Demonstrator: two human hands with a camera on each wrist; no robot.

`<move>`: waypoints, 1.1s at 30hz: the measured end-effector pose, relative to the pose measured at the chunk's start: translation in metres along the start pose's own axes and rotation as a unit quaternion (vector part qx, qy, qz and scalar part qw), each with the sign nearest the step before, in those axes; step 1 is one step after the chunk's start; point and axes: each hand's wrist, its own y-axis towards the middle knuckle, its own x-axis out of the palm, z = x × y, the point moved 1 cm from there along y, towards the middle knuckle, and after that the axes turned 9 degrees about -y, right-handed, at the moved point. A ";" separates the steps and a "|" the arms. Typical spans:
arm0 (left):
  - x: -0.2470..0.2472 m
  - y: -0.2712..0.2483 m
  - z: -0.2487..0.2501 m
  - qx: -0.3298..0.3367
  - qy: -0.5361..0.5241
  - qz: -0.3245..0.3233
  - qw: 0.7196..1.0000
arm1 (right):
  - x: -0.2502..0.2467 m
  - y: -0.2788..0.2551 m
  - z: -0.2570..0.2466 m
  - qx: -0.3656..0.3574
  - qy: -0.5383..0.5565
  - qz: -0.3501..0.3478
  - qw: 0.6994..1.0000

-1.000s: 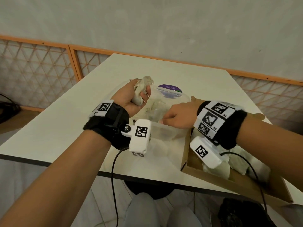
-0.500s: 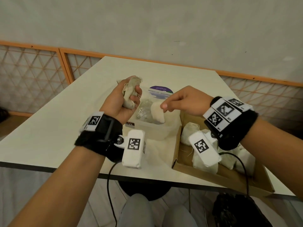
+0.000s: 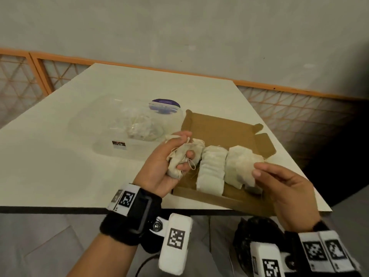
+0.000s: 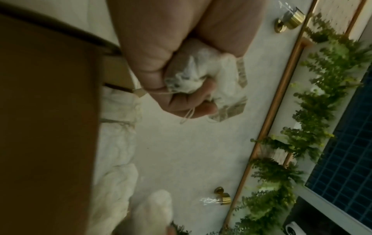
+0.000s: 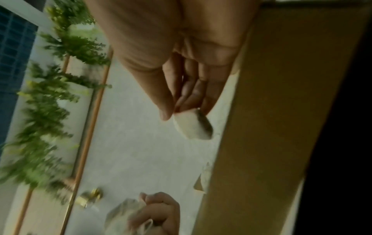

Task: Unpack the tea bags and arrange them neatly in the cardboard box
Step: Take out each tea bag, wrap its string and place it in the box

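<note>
- left hand [image 3: 168,162] clenched round a bunch of tea bags [image 3: 184,156] over the cardboard box [image 3: 223,126]
- right hand [image 3: 279,182] pinches one tea bag [image 5: 193,125] above the rows in the box

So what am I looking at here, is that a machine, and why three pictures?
No machine: a person wearing cameras. One sits on the head and looks down at the table; one sits on each wrist, looking along the fingers. On the table lie a cardboard box with rows of tea bags and a clear plastic tub with wrappers inside. The left hand grips a bunch of tea bags. The right hand pinches a single tea bag at the box.
</note>
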 end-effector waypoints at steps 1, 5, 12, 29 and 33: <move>-0.003 -0.001 -0.004 0.001 -0.007 -0.005 1.000 | -0.001 -0.002 0.003 0.003 0.003 0.007 1.000; -0.012 -0.007 -0.005 0.000 -0.092 -0.048 0.995 | -0.005 0.008 0.007 -0.008 -0.011 0.000 1.000; -0.037 -0.005 -0.015 -0.072 -0.245 -0.006 0.967 | -0.010 0.047 0.012 0.032 0.018 -0.066 0.997; -0.043 -0.002 -0.019 -0.058 -0.219 0.012 0.974 | 0.064 0.038 -0.009 -0.041 -0.043 -0.241 0.969; -0.039 -0.003 -0.020 -0.034 -0.186 0.051 0.981 | 0.077 0.036 -0.004 -0.033 -0.057 -0.232 0.970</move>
